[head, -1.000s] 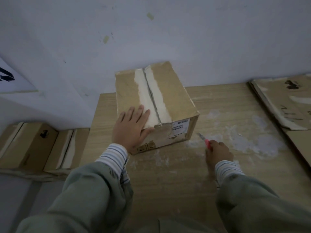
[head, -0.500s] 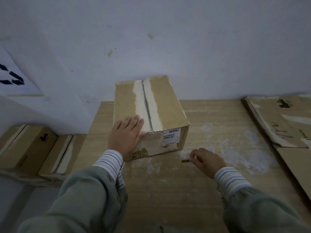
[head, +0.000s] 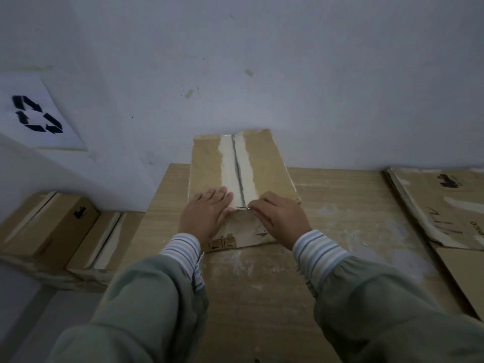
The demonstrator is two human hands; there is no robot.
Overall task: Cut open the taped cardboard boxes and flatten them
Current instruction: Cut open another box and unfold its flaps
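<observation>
A closed cardboard box (head: 259, 166) stands on the wooden table (head: 340, 210) against the wall, with a pale tape strip and a dark seam running down the middle of its top. My left hand (head: 204, 216) lies flat on the box's near left top, fingers straight. My right hand (head: 280, 218) grips a cutter whose thin blade (head: 242, 208) points left and meets the near end of the seam. The cutter's handle is hidden inside my fist.
Flattened cardboard sheets (head: 445, 205) are stacked on the table's right side. Lower down on the left lie more cardboard boxes (head: 52, 226). A recycling sign (head: 36, 113) hangs on the left wall. White residue marks the tabletop right of the box.
My right hand rose from the tabletop to the box's near top edge, bringing the blade to the seam. The left hand stayed on the box. The camera tilted upward.
</observation>
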